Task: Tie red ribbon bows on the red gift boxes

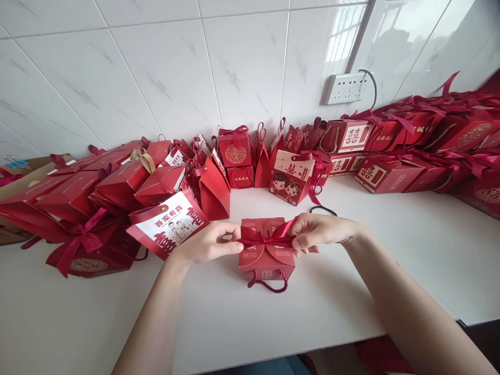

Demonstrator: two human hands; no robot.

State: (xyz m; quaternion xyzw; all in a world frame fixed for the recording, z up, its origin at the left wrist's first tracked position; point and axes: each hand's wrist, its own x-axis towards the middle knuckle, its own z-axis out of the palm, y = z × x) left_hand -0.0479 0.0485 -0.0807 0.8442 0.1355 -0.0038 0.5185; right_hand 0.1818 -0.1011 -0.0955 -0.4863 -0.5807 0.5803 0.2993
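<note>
A small red gift box (266, 260) with overlapping petal flaps on top stands on the white table, its twisted cord handle hanging at the near side. Across its top runs a dark red ribbon (264, 240), knotted at the middle. My left hand (211, 242) pinches the ribbon at the left of the knot, thumb and fingers together. On the right, my right hand (318, 233) grips the ribbon's other side between thumb and fingers, the remaining fingers curled below.
Many red boxes (117, 177) line the left and back, more (422, 130) are stacked at the right. A white-fronted bag (172, 224) lies by my left hand; a cartoon-couple box (291, 179) stands behind. The table's front edge (289, 351) is near me. A socket strip (349, 88) is on the wall.
</note>
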